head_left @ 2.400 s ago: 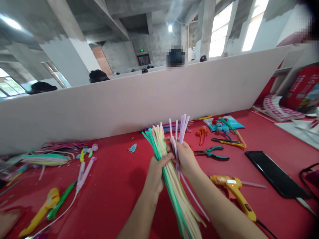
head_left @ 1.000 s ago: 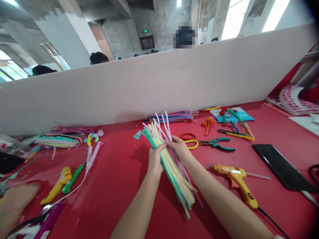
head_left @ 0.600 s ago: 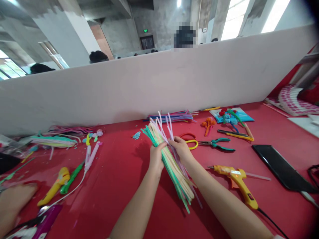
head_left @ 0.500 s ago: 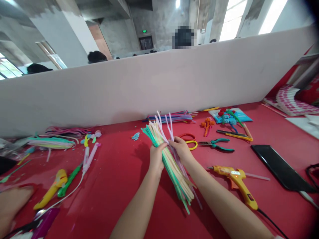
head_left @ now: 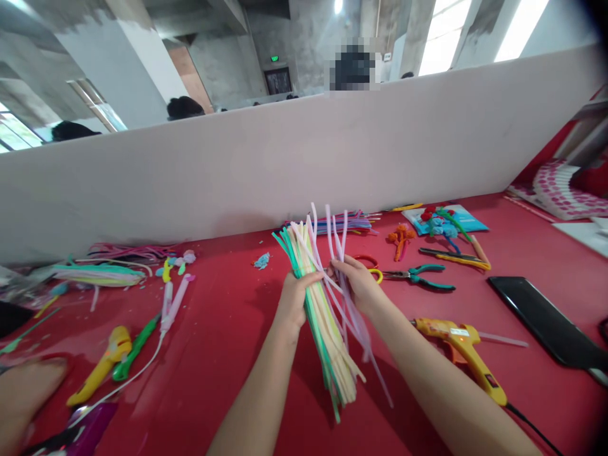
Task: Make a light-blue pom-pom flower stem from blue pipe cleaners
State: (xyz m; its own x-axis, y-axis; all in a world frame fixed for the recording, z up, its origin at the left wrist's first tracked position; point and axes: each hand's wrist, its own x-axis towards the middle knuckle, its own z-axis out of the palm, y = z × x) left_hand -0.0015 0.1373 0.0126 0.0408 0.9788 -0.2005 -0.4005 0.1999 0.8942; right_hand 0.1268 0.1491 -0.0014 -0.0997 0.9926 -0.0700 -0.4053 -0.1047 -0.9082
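My left hand (head_left: 295,297) is closed round a thick bundle of pipe cleaners (head_left: 327,335) in green, cream and yellow, with a few lilac ones crossing its front. Several lilac pipe cleaners (head_left: 354,316) are gripped by my right hand (head_left: 354,282), a little apart from the bundle on its right side. Both hands are raised over the middle of the red table. Just beyond my right wrist lie scissors (head_left: 377,275) with red and yellow handles, partly hidden by that hand, and teal-handled pliers (head_left: 420,277).
On the right are a yellow glue gun (head_left: 465,348), a black phone (head_left: 546,323) and twisted pipe-cleaner shapes (head_left: 441,223). More pipe cleaners (head_left: 351,221) lie along the white partition (head_left: 266,171). At left are a yellow-handled tool (head_left: 102,367) and another person's arm (head_left: 33,386).
The lilac pipe cleaners in my right hand have moved right, away from the bundle, and fan out more. The bundle now stands more upright.
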